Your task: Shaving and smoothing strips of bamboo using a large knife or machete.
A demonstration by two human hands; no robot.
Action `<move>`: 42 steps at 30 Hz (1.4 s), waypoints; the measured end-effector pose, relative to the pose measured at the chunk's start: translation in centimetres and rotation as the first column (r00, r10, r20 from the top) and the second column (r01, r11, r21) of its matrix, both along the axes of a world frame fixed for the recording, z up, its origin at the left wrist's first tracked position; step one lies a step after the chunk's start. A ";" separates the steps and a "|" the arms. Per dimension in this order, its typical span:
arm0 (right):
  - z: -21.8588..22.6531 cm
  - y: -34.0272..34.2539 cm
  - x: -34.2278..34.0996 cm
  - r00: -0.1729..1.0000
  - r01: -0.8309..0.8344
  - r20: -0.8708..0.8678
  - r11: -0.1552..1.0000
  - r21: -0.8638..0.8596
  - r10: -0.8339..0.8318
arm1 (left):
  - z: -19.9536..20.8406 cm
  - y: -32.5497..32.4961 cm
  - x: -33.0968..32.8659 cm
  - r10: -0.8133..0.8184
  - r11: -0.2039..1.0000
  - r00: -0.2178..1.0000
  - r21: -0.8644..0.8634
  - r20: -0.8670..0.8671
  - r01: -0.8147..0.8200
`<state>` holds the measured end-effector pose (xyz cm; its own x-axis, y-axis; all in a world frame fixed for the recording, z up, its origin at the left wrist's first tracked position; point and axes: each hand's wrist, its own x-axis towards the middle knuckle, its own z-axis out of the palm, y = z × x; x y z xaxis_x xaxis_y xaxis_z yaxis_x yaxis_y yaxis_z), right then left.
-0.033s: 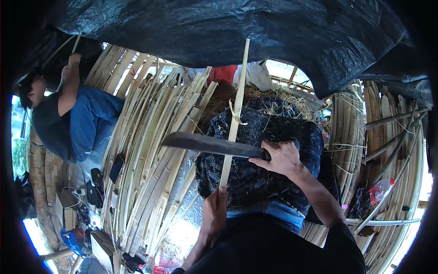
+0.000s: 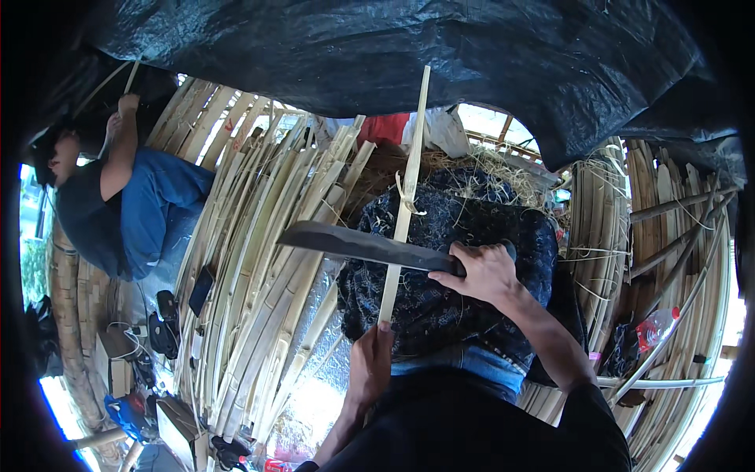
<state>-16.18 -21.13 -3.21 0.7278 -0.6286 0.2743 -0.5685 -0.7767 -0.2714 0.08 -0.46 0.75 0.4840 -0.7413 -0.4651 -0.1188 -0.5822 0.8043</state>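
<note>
Pale, narrow bamboo strip (image 2: 402,224) mid-frame: left hand (image 2: 370,363) grips its lower end, right hand (image 2: 484,270) a long dark-bladed knife (image 2: 354,243); best shaved with shallow, even pressure.

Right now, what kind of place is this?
Probably a makeshift bamboo workshop: long pale bamboo strips lie side by side, curly straw-coloured shavings are heaped, and the right hand grips a long dark-bladed knife.
</note>
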 end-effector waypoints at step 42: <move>-0.5 0.0 -0.3 0.999 -0.043 0.007 0.999 -0.010 0.043 | -1.1 0.8 -0.7 -0.089 0.986 0.987 -0.130 0.136 0.107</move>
<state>-16.51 -21.14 -3.71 0.7520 -0.5940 0.2857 -0.5328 -0.8030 -0.2672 -0.62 0.31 -0.40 0.4551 -0.8402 -0.2949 -0.2777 -0.4486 0.8495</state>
